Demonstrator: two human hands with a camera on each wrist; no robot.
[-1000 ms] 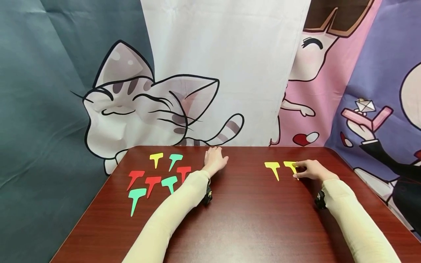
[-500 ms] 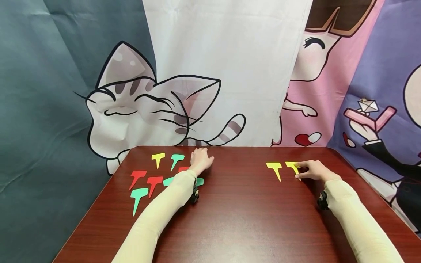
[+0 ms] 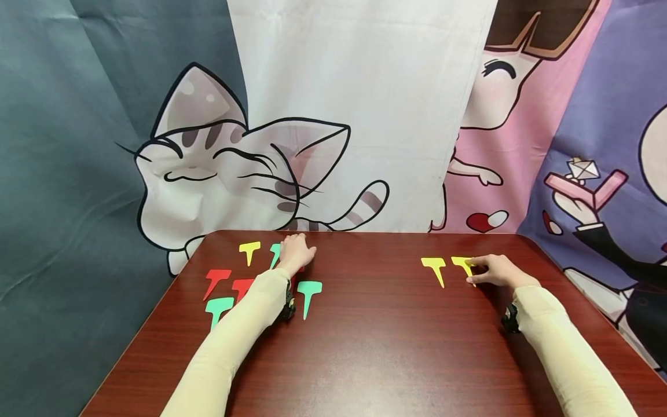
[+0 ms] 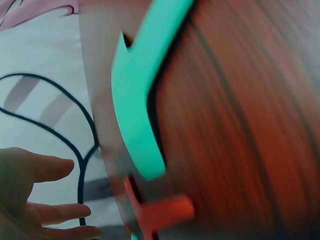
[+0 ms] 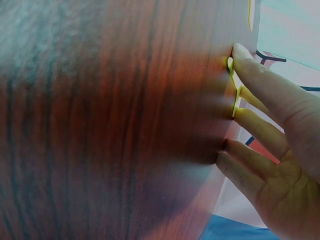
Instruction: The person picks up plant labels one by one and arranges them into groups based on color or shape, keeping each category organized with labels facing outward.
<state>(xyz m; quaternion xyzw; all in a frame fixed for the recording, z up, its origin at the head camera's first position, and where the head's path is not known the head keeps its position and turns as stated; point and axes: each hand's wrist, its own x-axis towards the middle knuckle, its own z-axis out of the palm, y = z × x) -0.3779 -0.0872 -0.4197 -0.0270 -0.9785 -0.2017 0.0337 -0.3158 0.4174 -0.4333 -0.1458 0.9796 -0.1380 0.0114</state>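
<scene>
My left hand (image 3: 296, 253) reaches over the far left of the table, fingers extended and nothing in it. It partly covers a green T-shaped plant label (image 3: 275, 250) and a red one. In the left wrist view its fingers stand apart from a green label (image 4: 135, 110) and a red label (image 4: 167, 212). On the right, my right hand (image 3: 494, 270) pinches a yellow T-shaped plant label (image 3: 460, 261) that lies on the table. Thumb and fingertips meet its edges in the right wrist view. A second yellow label (image 3: 433, 264) lies just left of it.
More labels lie at the left: a yellow one (image 3: 249, 250), a red one (image 3: 217, 278), another red label (image 3: 242, 285) partly behind the sleeve, and a green one (image 3: 219, 306). Another green label (image 3: 310, 288) lies right of the left wrist. A printed curtain (image 3: 396, 87) hangs behind the table (image 3: 385, 347).
My left hand has moved left across the back of the table, uncovering the green label right of its wrist. The right hand has stayed at the yellow label.
</scene>
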